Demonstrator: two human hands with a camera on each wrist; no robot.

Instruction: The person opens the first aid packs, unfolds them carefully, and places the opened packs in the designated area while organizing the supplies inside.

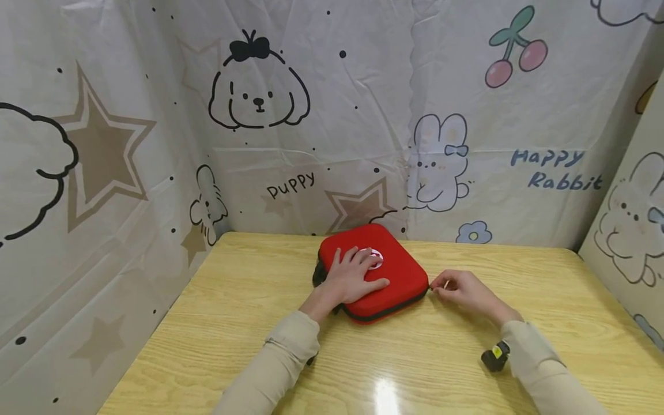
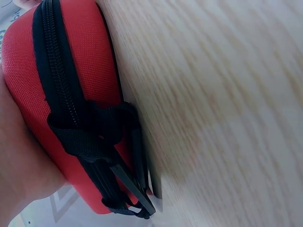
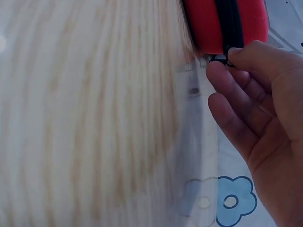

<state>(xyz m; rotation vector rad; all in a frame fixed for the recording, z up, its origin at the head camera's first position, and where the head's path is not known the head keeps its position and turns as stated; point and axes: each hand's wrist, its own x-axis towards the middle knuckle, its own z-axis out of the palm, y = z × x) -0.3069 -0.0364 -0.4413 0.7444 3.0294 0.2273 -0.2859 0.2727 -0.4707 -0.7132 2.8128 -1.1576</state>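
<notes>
A red zippered carrying case [image 1: 399,271] with a round white emblem on its lid lies flat on the table, turned at an angle. Across the lid rests my left hand [image 1: 353,279], its fingers spread and partly over the emblem. At the case's right corner, my right hand [image 1: 467,293] pinches a small dark zipper pull [image 3: 218,60] between thumb and index finger. A black zipper [image 2: 57,61] runs along the side, and the stretch in the left wrist view looks closed. Black straps and a handle [image 2: 128,182] hang at the case's left side.
The wood-grain table [image 1: 249,276] reaches back to a patterned cloth [image 1: 363,115] printed with cartoon animals and stars. More of this cloth hangs at the left and right. A small black device with a yellow label [image 1: 495,356] sits at the right wrist.
</notes>
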